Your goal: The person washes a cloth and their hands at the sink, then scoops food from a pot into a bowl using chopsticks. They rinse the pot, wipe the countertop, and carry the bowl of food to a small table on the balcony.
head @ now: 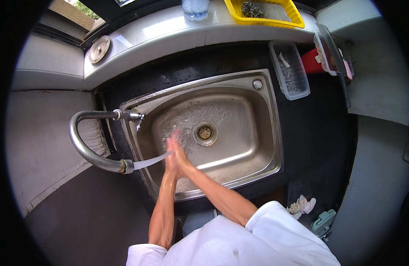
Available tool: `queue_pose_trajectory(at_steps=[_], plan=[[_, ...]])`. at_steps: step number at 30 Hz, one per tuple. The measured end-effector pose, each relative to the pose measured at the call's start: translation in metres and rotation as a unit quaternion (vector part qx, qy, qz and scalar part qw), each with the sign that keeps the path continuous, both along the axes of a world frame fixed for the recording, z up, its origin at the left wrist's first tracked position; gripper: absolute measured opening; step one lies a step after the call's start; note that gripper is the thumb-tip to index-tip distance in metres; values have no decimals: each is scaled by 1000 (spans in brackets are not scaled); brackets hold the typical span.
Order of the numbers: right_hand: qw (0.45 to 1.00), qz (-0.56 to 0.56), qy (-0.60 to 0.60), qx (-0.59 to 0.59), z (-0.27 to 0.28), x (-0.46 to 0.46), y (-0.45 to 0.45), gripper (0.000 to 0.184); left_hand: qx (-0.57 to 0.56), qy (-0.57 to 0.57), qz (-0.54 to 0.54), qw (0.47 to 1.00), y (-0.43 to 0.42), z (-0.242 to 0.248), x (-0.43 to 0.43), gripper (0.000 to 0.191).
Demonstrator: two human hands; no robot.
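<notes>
Water runs from the curved metal faucet (99,159) onto my two hands, which are pressed together over the left part of a stainless steel sink (231,146). My left hand (171,156) and my right hand (180,153) lie palm to palm, fingers pointing away from me, and blur at the fingertips. No object shows between them, though the palms are hidden. Just right of the fingers is the drain strainer (204,132), with shallow water spreading around it. The faucet's valve handle (139,121) sits at the sink's left rim.
A clear plastic tray (292,74) lies right of the sink, near a knife (334,50) in a holder. On the back ledge are a yellow basket (269,22) with a scouring pad, a clear bottle (195,9) and a round metal lid (99,49). Crumpled cloth (302,206) is at lower right.
</notes>
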State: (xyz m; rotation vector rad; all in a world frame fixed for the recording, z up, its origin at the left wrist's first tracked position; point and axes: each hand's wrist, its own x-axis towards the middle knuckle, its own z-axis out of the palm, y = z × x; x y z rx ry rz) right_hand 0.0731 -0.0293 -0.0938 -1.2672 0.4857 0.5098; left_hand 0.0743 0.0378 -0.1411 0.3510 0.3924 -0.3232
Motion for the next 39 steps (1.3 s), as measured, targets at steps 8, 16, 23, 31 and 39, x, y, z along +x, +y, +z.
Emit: queue_pose_trajectory(at_steps=[8,16,23,31,39], plan=[[996,90,19,17,-4,12,-14,80,360,174,-133,907,-28,73,10,88],[985,-4,98,143,21,30,-38,79,530,71,-133,835,-40,48,6,74],[949,-99,140,265,18,41,-40,82,573,38,-136,807,-42,35,16,56],[812,-245,152,508,15,36,-27,78,-75,115,64,988,-20,49,21,49],[937,234,-20,-258,-65,91,-6,39,-108,163,10,981,-89,140,-33,37]])
